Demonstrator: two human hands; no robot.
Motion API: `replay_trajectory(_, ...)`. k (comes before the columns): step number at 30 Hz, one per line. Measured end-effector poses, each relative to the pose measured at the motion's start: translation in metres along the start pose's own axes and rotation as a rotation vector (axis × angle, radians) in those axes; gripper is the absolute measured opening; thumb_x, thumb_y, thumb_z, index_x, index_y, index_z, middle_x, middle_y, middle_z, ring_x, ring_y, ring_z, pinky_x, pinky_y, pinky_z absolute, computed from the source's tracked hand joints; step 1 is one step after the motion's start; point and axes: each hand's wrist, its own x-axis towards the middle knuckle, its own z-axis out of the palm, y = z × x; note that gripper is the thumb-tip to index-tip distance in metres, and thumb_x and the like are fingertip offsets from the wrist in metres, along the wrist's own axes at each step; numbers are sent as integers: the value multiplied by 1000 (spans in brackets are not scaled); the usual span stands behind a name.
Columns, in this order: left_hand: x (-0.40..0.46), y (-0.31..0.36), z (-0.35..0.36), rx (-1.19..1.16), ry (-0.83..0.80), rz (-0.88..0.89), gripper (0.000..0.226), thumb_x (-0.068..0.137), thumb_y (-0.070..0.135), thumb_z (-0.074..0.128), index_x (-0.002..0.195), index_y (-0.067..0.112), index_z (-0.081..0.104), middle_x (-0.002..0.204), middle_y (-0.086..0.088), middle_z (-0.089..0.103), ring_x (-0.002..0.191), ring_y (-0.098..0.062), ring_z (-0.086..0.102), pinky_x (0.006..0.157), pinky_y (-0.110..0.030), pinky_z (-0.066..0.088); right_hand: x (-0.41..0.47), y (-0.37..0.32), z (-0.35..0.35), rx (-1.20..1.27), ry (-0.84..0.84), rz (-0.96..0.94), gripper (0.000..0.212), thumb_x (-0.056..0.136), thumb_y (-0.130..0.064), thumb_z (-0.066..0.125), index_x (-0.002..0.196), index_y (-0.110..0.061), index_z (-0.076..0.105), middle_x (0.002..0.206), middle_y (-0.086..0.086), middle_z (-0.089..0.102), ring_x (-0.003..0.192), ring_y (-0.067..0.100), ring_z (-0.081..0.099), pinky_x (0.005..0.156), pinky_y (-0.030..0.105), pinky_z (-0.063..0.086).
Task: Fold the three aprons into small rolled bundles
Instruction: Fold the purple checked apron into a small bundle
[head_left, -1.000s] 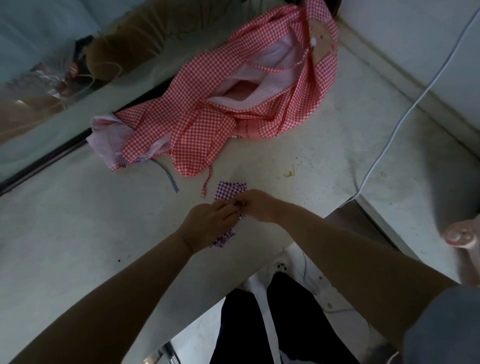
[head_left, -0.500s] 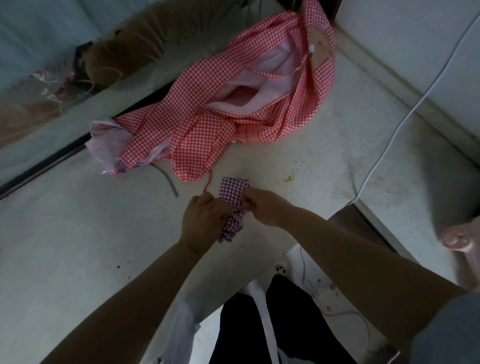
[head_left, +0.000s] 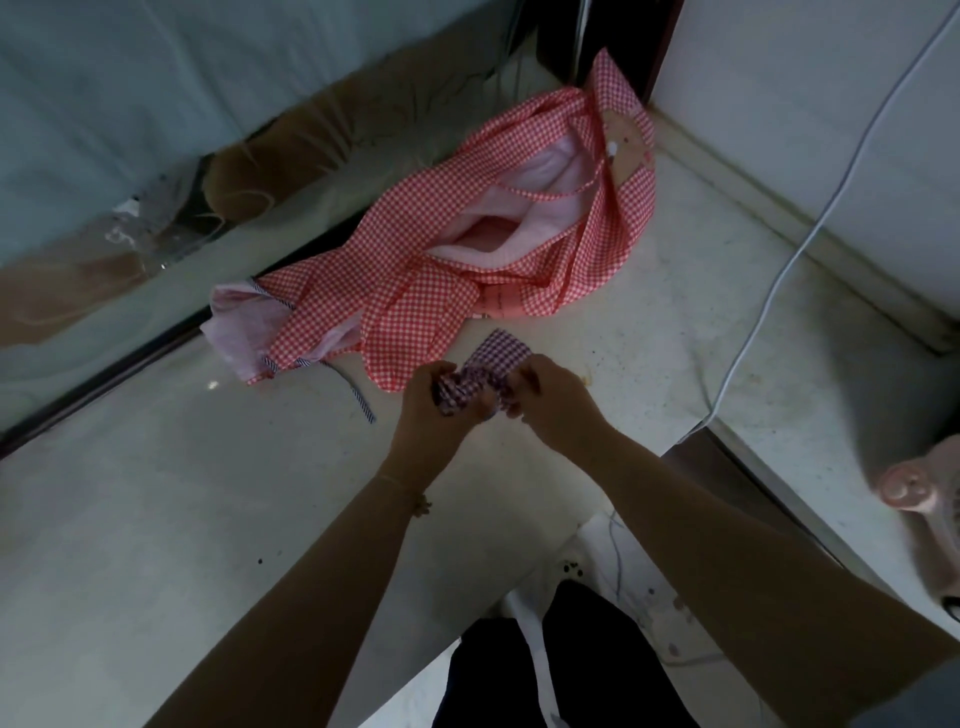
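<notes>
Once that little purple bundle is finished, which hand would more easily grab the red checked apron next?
Probably the left hand: the red checked apron lies just beyond it, its hem nearest that hand. The right hand sits farther off. Both grip the purple bundle.

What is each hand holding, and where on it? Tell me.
Both hands hold the purple checked apron bundle: the left hand grips its rolled left end, the right hand pinches its right side. A flat flap sticks out beyond the fingers.
</notes>
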Motion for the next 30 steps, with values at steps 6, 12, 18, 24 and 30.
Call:
replay_trajectory(6,7,49,-17,-58,8,202,45,83,15,71,123,15,49,106,14,54,89,9,54,74,-6,45,-7,-36,-23,-126,104,-40,12,97,-28,46,96,-18,53,94,-3,60,86,17,61,73,28,52)
replay_trajectory(12,19,110,-28,61,-75,548,36,86,6,67,118,17,55,114,5,59,106,1,55,93,-23,48,-16,-70,-67,-334,567,-524,25,86,-16,67,110,-11,67,114,7,63,104,24,58,88,30,47)
replay_trajectory(18,37,165,-29,-25,-134,585,41,79,12,66,115,25,52,112,14,55,100,12,54,82,-7,43,3,-86,-128,-312,573,-650,20,84,-9,64,103,-9,71,104,8,64,95,23,62,84,30,54)
replay_trajectory(24,85,252,-17,-14,-233,655,53,82,8,69,131,17,48,122,8,56,106,8,56,89,-11,44,37,-111,-224,-459,523,-837,33,89,-27,51,116,-17,66,109,6,61,91,21,63,69,28,53)
replay_trajectory(30,130,330,7,-194,-194,534,42,86,1,63,123,11,46,114,-7,60,101,-16,61,80,-23,53,71,-143,-317,-553,456,-924,31,87,-30,55,112,-16,69,103,4,63,91,19,58,76,29,48)
